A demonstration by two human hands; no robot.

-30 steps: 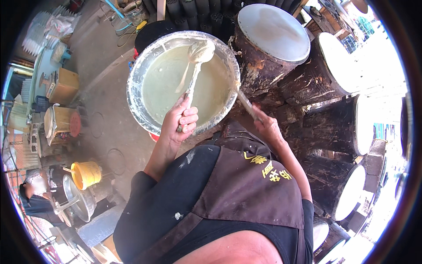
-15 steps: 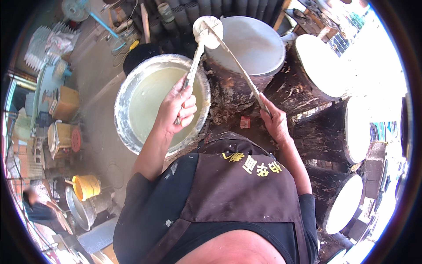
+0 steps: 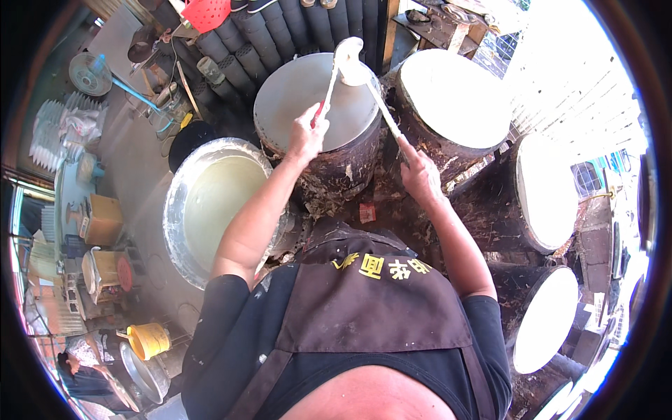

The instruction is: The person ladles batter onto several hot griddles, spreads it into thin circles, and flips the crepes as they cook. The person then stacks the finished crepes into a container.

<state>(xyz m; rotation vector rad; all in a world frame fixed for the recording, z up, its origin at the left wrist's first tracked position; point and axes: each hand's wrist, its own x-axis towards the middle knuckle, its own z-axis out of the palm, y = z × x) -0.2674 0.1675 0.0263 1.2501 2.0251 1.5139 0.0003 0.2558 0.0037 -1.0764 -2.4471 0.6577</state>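
My left hand (image 3: 309, 134) is closed round the handle of a ladle (image 3: 348, 50), which is tilted above a round grey griddle (image 3: 290, 105) on a dark, crusted drum stove. My right hand (image 3: 421, 176) grips a long stick (image 3: 383, 115) coated in white batter. Its far end meets a white rounded mass just below the ladle's bowl; whether that is batter or part of the stick, I cannot tell. Left of the stove stands a large metal basin (image 3: 180, 203) smeared with batter, holding pale liquid batter (image 3: 222, 199).
More drum stoves with pale round tops (image 3: 455, 98) curve round to my right. Dark perforated cylinders (image 3: 255, 35) line the back, with a red basket (image 3: 206, 12) above them. A fan (image 3: 91, 73) and a yellow bucket (image 3: 148, 341) stand on the left.
Both hands have moved forward and slightly apart, and the ladle has tipped over the griddle. The view has shifted rightward, so basin and griddle now sit further left.
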